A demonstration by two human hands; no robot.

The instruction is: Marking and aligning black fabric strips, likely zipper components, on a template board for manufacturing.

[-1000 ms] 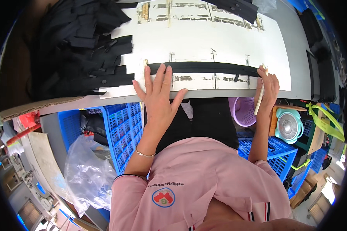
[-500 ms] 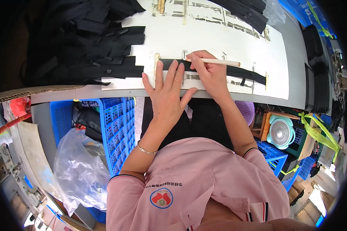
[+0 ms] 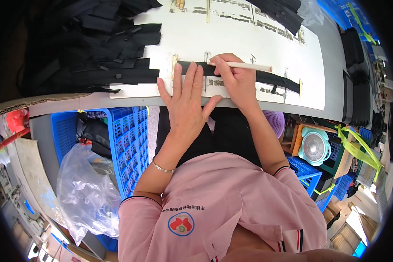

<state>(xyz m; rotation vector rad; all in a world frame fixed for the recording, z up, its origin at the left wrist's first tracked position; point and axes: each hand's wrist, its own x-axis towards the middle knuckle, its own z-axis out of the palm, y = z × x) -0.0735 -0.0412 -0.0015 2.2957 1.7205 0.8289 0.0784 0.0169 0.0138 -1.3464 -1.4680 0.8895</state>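
Long black strip [image 3: 266, 77] lies flat across the white board [image 3: 249, 43], near its front edge. Left hand [image 3: 185, 102] spread flat w/ fingers on strip's left end. Right hand [image 3: 233, 78] pinches a pale stick [image 3: 244, 66], tip on strip. Pile of black strips [image 3: 87, 52] at left. Clear plastic bag [image 3: 85, 192] beside blue crate [image 3: 126, 144] below table.

The right hand came over to the left hand

A second ago the right hand [image 3: 236, 81] held the white stick [image 3: 244, 66] far out at the right end of the black strip [image 3: 266, 77]. It slid along the strip and stopped just beside the left hand [image 3: 187, 102]. The stick went from standing up to lying flat, with its tip on the strip.
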